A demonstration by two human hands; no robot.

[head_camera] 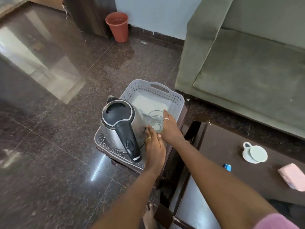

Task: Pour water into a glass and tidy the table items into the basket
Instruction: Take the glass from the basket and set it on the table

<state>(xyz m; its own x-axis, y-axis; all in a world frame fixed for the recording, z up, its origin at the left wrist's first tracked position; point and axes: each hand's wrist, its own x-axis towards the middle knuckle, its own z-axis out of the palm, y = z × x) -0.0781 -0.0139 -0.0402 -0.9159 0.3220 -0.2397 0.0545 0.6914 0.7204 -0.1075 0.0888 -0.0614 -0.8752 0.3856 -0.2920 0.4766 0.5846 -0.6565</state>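
**A:** What is the right grip [170, 128] doing?

**B:** It is grasping the glass [154, 119], with its fingers curling round the far-right side. The glass is sitting inside the basket [142, 87]. I cannot tell whether it is resting on the bottom or hanging just above it.

**A:** And the left grip [154, 146]?

**B:** It is released, with straight fingers holding nothing. The fingertips are touching the glass's near side. Just left of both grips, the kettle [118, 126] is standing upright in the basket's near end. Just beyond them, a white cloth [148, 103] is lying in the far end.

**A:** So which step is going on?

**B:** I am judging it to be tidying, with the glass going in beside the kettle. I cannot tell whether it is holding water.

**A:** What is the next move asking for?

**B:** It is asking for the glass to be let go upright, clear of the kettle's wall. After that comes a reach well off to the right of the grips. There the cup and saucer [255, 153], a blue item [227, 167] and a pink block [291, 178] are lying on the counter [222, 142].
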